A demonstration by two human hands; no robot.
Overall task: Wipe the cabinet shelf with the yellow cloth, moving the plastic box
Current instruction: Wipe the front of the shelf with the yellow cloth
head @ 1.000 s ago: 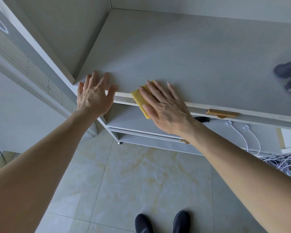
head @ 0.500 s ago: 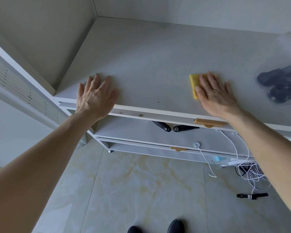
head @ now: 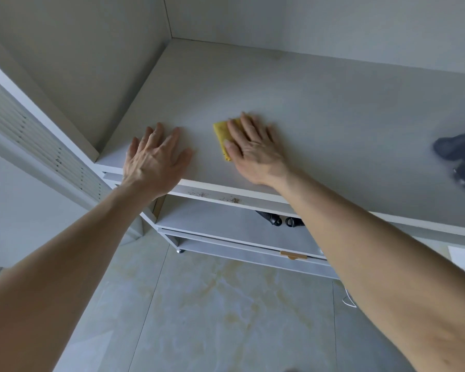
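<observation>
My right hand (head: 253,151) lies flat on the folded yellow cloth (head: 221,135), pressing it onto the grey cabinet shelf (head: 320,103); only the cloth's left strip shows past my fingers. My left hand (head: 156,159) rests flat and spread on the shelf near its front left corner, a short gap from the cloth. At the far right edge a clear plastic box (head: 462,157) with dark things inside sits on the shelf, partly cut off by the frame.
The cabinet's left wall (head: 91,76) and back wall bound the shelf. A louvred door (head: 38,146) stands open at the left. Specks of dirt (head: 215,197) sit on the shelf's front edge. Lower shelves hold black handles (head: 279,220). Marbled floor tiles lie below.
My right hand has slid the cloth leftward along the shelf, from mid-right to close beside my left hand. My left hand has stayed at the front left corner.
</observation>
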